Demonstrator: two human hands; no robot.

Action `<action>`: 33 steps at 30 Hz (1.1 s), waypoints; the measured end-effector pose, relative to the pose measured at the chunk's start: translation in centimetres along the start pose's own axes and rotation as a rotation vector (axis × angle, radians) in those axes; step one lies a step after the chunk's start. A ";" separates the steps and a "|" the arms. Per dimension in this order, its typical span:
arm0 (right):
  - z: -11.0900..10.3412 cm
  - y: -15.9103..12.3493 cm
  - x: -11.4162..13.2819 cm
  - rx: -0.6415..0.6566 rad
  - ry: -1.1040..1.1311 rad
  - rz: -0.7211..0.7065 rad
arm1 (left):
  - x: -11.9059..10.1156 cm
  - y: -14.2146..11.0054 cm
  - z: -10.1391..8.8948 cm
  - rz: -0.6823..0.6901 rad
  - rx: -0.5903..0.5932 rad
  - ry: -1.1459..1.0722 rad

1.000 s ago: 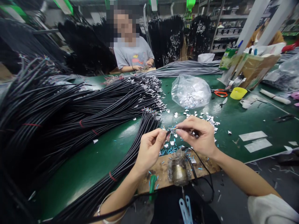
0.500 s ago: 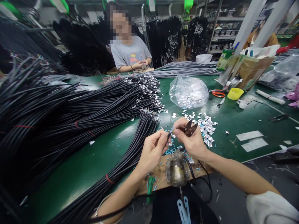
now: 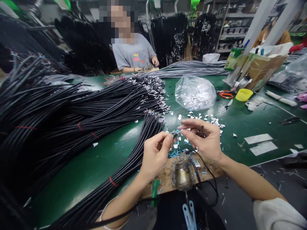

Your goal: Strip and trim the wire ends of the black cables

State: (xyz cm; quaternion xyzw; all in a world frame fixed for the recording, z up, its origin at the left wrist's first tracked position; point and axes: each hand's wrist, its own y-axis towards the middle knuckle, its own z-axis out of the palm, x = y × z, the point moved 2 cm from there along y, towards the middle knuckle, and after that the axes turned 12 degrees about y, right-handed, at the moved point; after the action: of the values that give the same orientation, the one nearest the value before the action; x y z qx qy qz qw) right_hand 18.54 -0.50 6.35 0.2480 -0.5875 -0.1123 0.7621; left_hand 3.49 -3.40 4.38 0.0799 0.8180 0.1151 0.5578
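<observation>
A black cable (image 3: 176,135) is pinched between the thumb and fingers of my left hand (image 3: 155,155), its stripped end with thin coloured wires pointing right. My right hand (image 3: 208,140) keeps a pair of dark snips (image 3: 201,131) in its palm, mostly hidden by the fingers. Its thumb and fingertips are at the wires' tips; whether they touch is hard to tell. Below the hands, a device wrapped in clear plastic (image 3: 182,177) sits on a wooden board (image 3: 165,182). A tied bundle of black cables (image 3: 137,148) lies left of my left hand.
Large heaps of black cables (image 3: 107,105) cover the table's left side. Foil scraps (image 3: 217,122) and blue bits (image 3: 176,154) lie around the hands. Beyond are a clear bag (image 3: 195,94), orange-handled scissors (image 3: 225,94) and a yellow ring (image 3: 244,95). Another person (image 3: 134,52) sits opposite.
My right hand has turned and its fingers have straightened, so the snips' blades no longer stick up in view. My left hand still holds the cable. The person opposite has moved their hands apart.
</observation>
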 end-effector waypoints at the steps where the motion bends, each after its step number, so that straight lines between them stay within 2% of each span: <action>1: 0.0 0.0 0.0 -0.005 -0.022 -0.022 | 0.1 -0.1 0.0 0.008 -0.016 0.020; 6: 0.4 -0.5 0.0 -0.001 -0.248 -0.241 | 0.4 -0.4 0.4 0.017 -0.045 0.022; 9: 0.8 -1.1 -0.1 0.022 -0.285 -0.331 | 0.2 -0.4 0.4 0.067 -0.081 0.045; 11: 0.9 -1.2 -0.2 0.031 -0.274 -0.361 | 0.0 -0.3 0.3 0.076 -0.051 0.021; 13: 0.9 -1.1 -0.2 0.036 -0.267 -0.342 | -0.1 -0.1 0.2 0.064 0.009 -0.023; 17: 0.6 -0.5 -0.2 0.024 -0.233 -0.219 | -0.2 0.0 0.1 0.041 0.072 -0.073; 23: 0.3 -0.6 0.2 -0.006 -0.234 -0.217 | -0.2 0.1 0.1 -0.021 0.043 -0.126; 28: 0.2 -0.7 0.4 -0.001 -0.225 -0.197 | -0.3 0.0 0.0 0.010 -0.031 -0.021; 33: 0.1 -0.5 0.3 -0.011 -0.187 -0.126 | -0.4 -0.1 0.1 0.036 -0.054 0.019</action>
State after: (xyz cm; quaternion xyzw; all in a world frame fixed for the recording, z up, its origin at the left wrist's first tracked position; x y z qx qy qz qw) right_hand 18.54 -1.08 6.35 0.2688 -0.6385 -0.1856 0.6968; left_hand 3.71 -3.61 4.72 0.0784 0.8184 0.1477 0.5497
